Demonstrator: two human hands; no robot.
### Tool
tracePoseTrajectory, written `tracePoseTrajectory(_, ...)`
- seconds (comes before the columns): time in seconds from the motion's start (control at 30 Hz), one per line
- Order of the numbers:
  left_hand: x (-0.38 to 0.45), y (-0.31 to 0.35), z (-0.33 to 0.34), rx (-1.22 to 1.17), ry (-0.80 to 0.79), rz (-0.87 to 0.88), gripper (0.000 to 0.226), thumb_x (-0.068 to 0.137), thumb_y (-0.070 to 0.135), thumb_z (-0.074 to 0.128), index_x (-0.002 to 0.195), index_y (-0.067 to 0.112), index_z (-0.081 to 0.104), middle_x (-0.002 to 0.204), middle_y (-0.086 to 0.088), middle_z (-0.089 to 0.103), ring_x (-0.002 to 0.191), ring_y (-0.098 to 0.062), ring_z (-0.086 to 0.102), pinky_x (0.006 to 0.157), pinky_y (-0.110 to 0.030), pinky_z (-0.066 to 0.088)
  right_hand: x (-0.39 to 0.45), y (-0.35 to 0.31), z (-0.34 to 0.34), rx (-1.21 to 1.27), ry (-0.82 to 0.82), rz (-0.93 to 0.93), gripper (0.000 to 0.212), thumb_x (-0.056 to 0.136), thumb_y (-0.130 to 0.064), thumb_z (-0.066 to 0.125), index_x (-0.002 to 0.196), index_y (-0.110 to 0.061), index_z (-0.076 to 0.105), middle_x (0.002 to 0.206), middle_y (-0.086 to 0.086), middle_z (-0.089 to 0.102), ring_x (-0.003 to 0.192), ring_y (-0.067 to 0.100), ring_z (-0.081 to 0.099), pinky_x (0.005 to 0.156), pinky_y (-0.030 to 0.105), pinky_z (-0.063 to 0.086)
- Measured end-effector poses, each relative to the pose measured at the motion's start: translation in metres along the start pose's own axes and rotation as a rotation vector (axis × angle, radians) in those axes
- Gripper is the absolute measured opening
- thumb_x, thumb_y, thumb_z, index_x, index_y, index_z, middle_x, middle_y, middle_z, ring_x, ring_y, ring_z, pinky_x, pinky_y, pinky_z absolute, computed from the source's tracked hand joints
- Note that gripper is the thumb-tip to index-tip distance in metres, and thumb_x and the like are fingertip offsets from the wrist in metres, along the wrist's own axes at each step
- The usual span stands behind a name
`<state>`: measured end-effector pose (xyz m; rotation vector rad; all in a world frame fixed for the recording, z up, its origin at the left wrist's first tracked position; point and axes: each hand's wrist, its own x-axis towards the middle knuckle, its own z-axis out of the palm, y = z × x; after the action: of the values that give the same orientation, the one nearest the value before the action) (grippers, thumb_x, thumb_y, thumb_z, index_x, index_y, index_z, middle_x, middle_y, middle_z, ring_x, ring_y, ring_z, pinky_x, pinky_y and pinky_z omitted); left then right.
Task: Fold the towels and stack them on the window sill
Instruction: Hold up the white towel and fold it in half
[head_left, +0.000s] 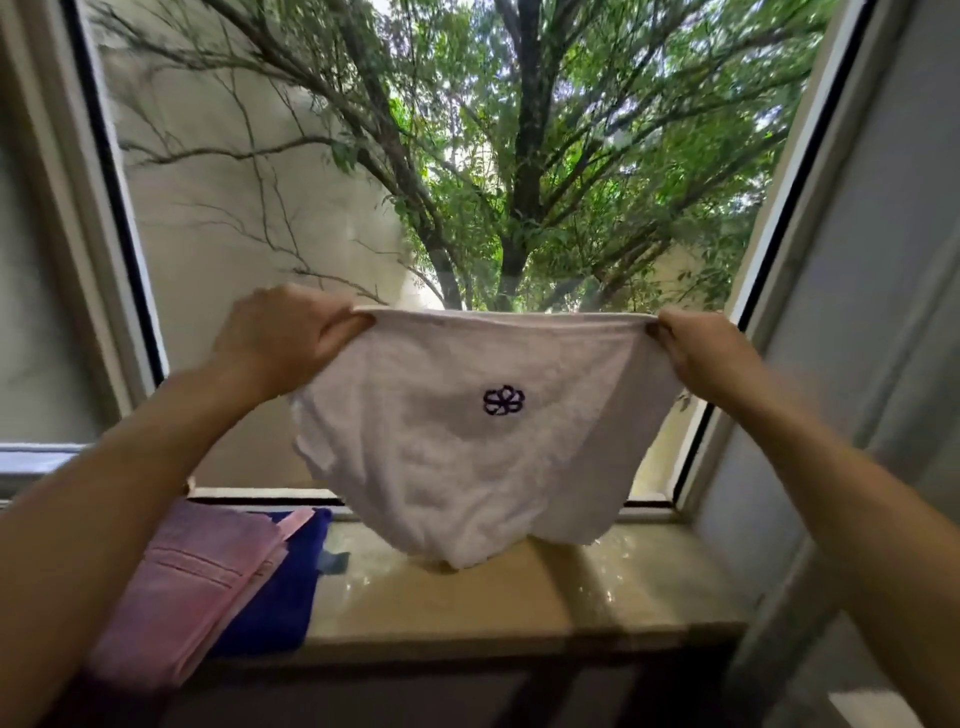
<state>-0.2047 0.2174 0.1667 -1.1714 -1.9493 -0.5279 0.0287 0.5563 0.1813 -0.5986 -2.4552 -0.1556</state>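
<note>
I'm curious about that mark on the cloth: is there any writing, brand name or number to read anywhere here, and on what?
No readable words or numbers anywhere.
White towel, held up by the left hand and right hand: a dark stitched flower emblem, no letters.
Pink towel and blue towel on the window sill: no text visible.

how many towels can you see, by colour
white towel: 1, held up by its top corners in the left hand and right hand
pink towel: 1, folded on the window sill
blue towel: 1, lying under the pink one
total: 3
</note>
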Motion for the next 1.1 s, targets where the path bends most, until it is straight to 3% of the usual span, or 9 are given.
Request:
tracePoseTrajectory(0.13,0.004,0.005,-0.008,-0.025,0.017,0.031,0.061,0.081,0.066,0.037,0.077,0.015,0.071,0.060,-0.013,0.064,0.056,-0.033,0.061,0.051,-0.029,0.034,-0.002,0.012,0.005,0.023,-0.008,0.055,0.019,0.101,-0.032,0.035,0.096,-0.017,0.045,0.092,0.023,0.065,0.075,0.035,0.057,0.060,0.039,0.040)
tracePoseTrajectory(0.27,0.005,0.002,-0.004,-0.099,-0.158,-0.055,0.071,0.071,0.087,0.021,0.063,0.031,0.062,0.053,0.009,0.050,0.051,-0.015,0.049,0.051,-0.028,0.037,-0.004,0.016,0.010,0.125,-0.102,0.022,0.025,0.097,-0.037,0.046,0.096,-0.013,0.052,0.092,0.016,0.065,0.084,0.034,0.061,0.066,0.038,0.043)
tracePoseTrajectory(0.37,0.003,0.000,-0.002,-0.226,-0.065,-0.116,0.066,0.076,0.080,0.033,0.064,0.024,0.065,0.052,0.011,0.054,0.050,-0.012,0.050,0.053,-0.033,0.040,-0.007,0.017,0.003,0.317,0.071,0.036,0.029,0.092,-0.037,0.058,0.096,-0.008,0.063,0.083,0.005,0.057,0.077,0.023,0.053,0.064,0.032,0.034)
tracePoseTrajectory(0.53,0.001,0.011,0.002,-0.279,-0.241,-0.091,0.068,0.068,0.074,0.038,0.076,0.014,0.071,0.066,0.000,0.065,0.066,-0.011,0.058,0.062,-0.025,0.040,-0.014,0.011,0.011,0.415,-0.139,-0.043,0.017,0.087,-0.034,0.065,0.087,-0.017,0.065,0.087,0.007,0.064,0.081,0.028,0.059,0.067,0.034,0.042)
tracePoseTrajectory(0.67,0.010,0.027,0.011,-0.366,-0.301,-0.078,0.054,0.075,0.064,0.046,0.077,0.016,0.071,0.074,-0.001,0.069,0.074,-0.014,0.061,0.066,-0.020,0.040,-0.017,-0.029,0.007,0.668,-0.161,-0.090,0.023,0.091,-0.028,0.062,0.075,-0.013,0.064,0.070,0.002,0.058,0.065,0.016,0.052,0.057,0.025,0.039)
tracePoseTrajectory(0.8,0.029,0.053,0.015,-0.431,-0.290,-0.019,0.039,0.080,0.049,0.052,0.085,0.018,0.074,0.081,-0.001,0.071,0.079,-0.018,0.063,0.068,-0.020,0.040,-0.008,-0.085,0.003,0.726,-0.215,-0.197,0.031,0.081,-0.039,0.070,0.094,-0.011,0.068,0.083,0.001,0.066,0.075,0.017,0.061,0.067,0.035,0.048)
tracePoseTrajectory(0.93,0.047,0.083,0.010,-0.494,-0.246,0.080,0.032,0.083,0.040,0.060,0.091,0.013,0.076,0.075,-0.004,0.071,0.068,-0.016,0.062,0.058,-0.013,0.036,0.001,-0.137,0.002,0.670,-0.285,-0.308,0.067,0.065,-0.049,0.081,0.125,-0.028,0.059,0.110,-0.008,0.068,0.090,0.006,0.062,0.082,0.030,0.050)
tracePoseTrajectory(1.03,0.051,0.092,0.008,-0.536,-0.164,0.031,0.030,0.082,0.040,0.068,0.085,0.010,0.067,0.061,0.010,0.054,0.055,0.000,0.049,0.053,-0.009,0.034,0.008,-0.142,0.009,0.945,-0.356,-0.271,0.033,0.078,-0.024,0.077,0.108,-0.012,0.070,0.103,0.018,0.072,0.092,0.018,0.067,0.087,0.050,0.054)
tracePoseTrajectory(1.1,0.048,0.093,0.010,-0.624,-0.103,-0.092,0.032,0.079,0.038,0.073,0.088,0.013,0.056,0.060,0.013,0.047,0.051,0.007,0.045,0.051,-0.009,0.034,0.007,-0.139,0.013,1.040,-0.376,-0.231,0.021,0.082,-0.016,0.073,0.100,-0.007,0.073,0.101,0.035,0.066,0.083,0.024,0.062,0.078,0.052,0.053)
